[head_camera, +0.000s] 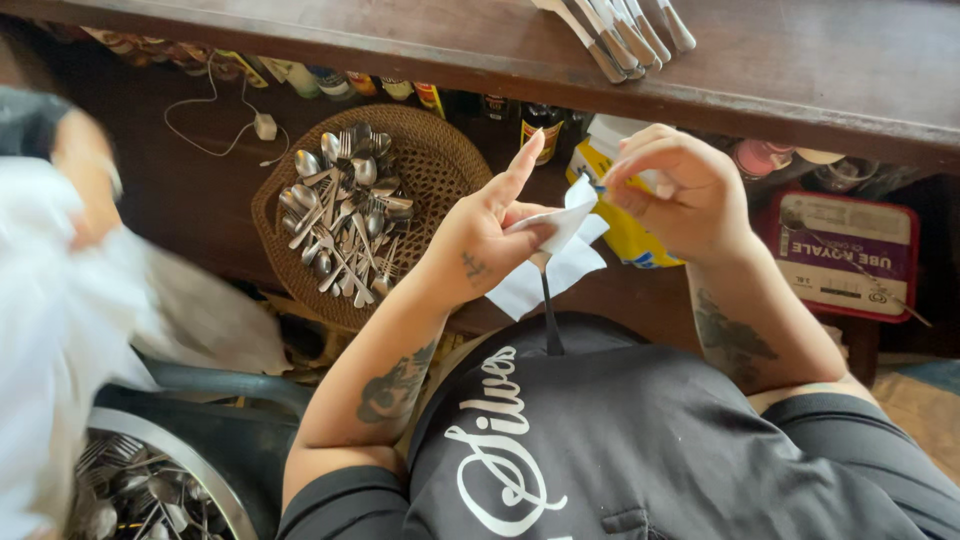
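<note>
Cutlery lies heaped in a steel bowl (190, 470) at lower left, beside another person's blurred white cloth (60, 330). Spoons and forks (345, 215) fill a woven tray (440, 160). The left hand (480, 235) pinches a white napkin (555, 250) between thumb and fingers, forefinger raised. The right hand (680, 195) pinches its upper corner with curled fingers. Wrapped cutlery (625, 35) rests on the worktop (800, 70). Risk: the thin paper may tear if pulled unevenly.
</note>
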